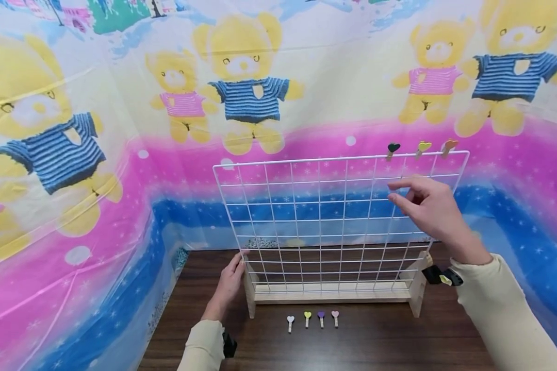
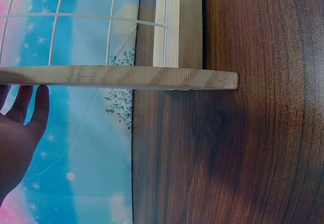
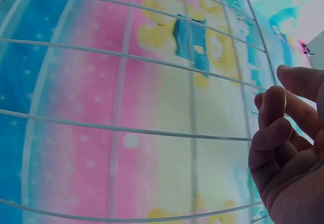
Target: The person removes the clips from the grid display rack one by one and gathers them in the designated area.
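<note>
1. Cream sleeves [image 1: 498, 309] come closest, both arms reaching forward, a black wrist unit [image 1: 445, 278] on each.
2. Right hand [image 1: 429, 206]: raised at the upper right part of the white wire grid [image 1: 320, 236]. Thumb and index finger reach out with a gap between, other fingers bent; nothing seen in this grip. Touching the wires or not: can't tell.
3. Left hand [image 1: 229, 282]: low, at the left side panel [image 2: 152, 77] of the wooden stand [image 1: 331, 296]. Its grip is loose, fingers fairly straight, tips meeting the panel's outer side.
4. Stand sits upright on the dark brown worktop [image 1: 376, 345], pale bar between two side panels, grid rising from it.
5. Top wire, near its right end, left to right: dark green heart clip [image 1: 393, 148], upper yellow heart clip [image 1: 424, 147], orange-brown heart clip [image 1: 450, 145].
6. Worktop, in front of the stand, short row: white heart clip [image 1: 290, 320], lower yellow heart clip [image 1: 308, 315], purple heart clip [image 1: 321, 315], pink heart clip [image 1: 336, 315]. Heart ends point toward the stand; white lies slightly nearer the person.
7. Behind everything: printed cloth [image 1: 343, 87], teddy bears in striped tops, pink and blue bands.
</note>
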`<state>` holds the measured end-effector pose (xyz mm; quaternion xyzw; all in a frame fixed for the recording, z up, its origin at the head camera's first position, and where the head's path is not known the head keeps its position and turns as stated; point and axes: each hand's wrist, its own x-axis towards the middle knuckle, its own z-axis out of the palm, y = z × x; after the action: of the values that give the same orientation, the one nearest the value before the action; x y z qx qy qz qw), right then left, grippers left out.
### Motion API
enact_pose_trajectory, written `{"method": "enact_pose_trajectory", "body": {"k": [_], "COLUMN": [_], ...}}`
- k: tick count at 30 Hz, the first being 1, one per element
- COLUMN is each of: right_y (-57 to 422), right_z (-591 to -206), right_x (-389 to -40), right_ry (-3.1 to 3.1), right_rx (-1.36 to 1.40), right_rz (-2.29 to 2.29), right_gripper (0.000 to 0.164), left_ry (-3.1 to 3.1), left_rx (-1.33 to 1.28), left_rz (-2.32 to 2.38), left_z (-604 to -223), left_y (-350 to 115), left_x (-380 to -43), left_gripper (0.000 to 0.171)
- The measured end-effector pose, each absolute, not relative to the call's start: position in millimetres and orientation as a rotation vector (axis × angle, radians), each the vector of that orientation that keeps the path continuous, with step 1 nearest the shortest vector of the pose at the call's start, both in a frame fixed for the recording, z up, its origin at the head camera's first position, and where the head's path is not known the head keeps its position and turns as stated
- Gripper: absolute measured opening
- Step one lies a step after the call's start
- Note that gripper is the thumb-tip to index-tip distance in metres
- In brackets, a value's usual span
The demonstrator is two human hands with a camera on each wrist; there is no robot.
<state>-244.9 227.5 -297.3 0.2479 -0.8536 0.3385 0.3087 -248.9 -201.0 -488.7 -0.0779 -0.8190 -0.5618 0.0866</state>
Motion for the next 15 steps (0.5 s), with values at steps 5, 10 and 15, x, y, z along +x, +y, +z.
{"method": "enact_pose_trajectory", "body": {"k": [5,10,15], "right_y": [228,227,223], "right_z": [-279,-264,-253], "right_x": [-244,-244,-245], "right_ry": [-2.171,-2.116,-2.061], "right_rx": [0.655,0.609,0.586], "right_rz": [0.921,0.968,0.973], "right_gripper": [0.027,0.028,0.027], "left_ry": [-2.438,-2.448,-2.455], "left_rx": [-0.251,-0.237,-0.221], "left_rz": [-1.670,-1.678,-1.679], "left_z": [-488,-487,-486], "left_y": [-201,-201,-200], "left_x": [-248,-248,-247], "left_gripper": [0.034,0.034,0.033]}}
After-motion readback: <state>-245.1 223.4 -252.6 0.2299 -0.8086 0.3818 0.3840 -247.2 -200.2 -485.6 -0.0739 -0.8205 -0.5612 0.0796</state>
